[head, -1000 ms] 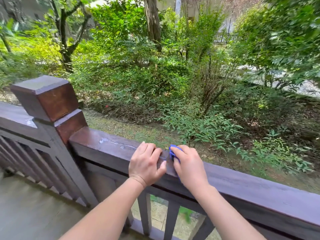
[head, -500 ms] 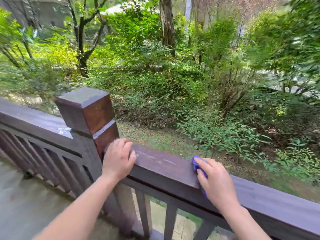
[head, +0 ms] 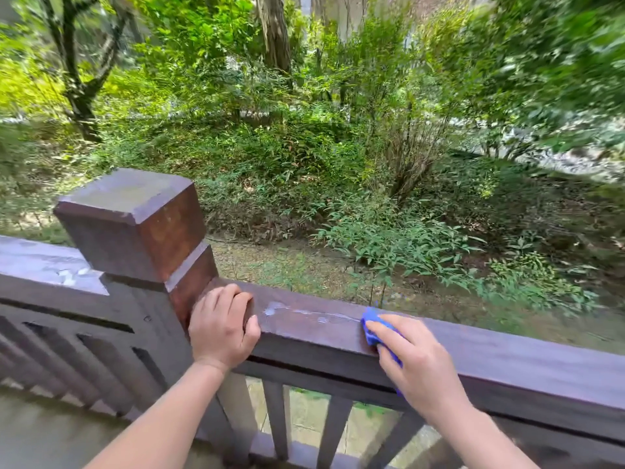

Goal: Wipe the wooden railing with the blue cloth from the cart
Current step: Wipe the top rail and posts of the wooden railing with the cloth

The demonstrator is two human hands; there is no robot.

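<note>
At the far left we see a pale floor (head: 44,431) below the lattice of the fence. Next comes a square post (head: 135,218) with a bevelled cap, standing upright above the rail line. The wooden railing (head: 527,363) starts at this post and runs down to the right across the view. Our left hand (head: 221,333) grips the railing just beside the post: the fingers curl over the top face and the thumb lies against the near edge. It holds nothing else. To the right of this hand, a thin wet streak (head: 306,313) runs along the top face and ends at the blue cloth (head: 371,324). The blue cloth lies bunched on the top face and near edge of the railing, mostly covered by our right hand (head: 422,367). This hand presses down on the cloth with its fingers laid almost straight over it; the thumb is hidden, so we cannot tell whether it pinches the fabric. The two hands are well apart. Vertical balusters (head: 278,419) stand below the railing between the forearms. Green shrubs (head: 389,242) fill the ground beyond.
</note>
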